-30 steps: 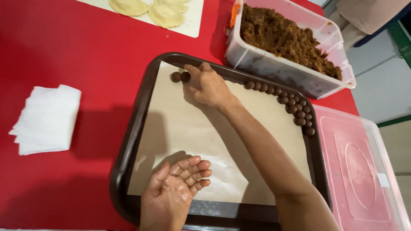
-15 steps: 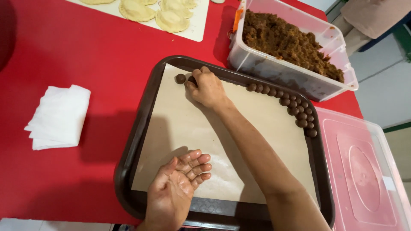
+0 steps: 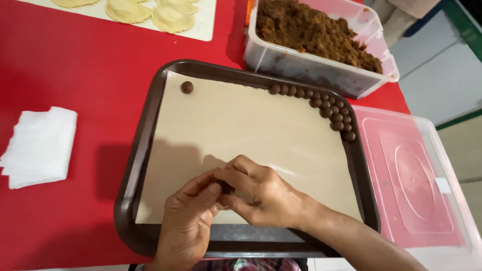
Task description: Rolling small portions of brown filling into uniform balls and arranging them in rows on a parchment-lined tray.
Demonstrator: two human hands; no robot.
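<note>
Red table bears a clear tub (image 3: 281,62); left hand (image 3: 188,226) and right hand (image 3: 261,193) pinch a brown lump (image 3: 226,187).

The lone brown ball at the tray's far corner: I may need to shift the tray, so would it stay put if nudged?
The brown ball looks round and sits loose on smooth paper, so it would probably roll. It seems small and likely light. The tray rim should probably stop it.
</note>
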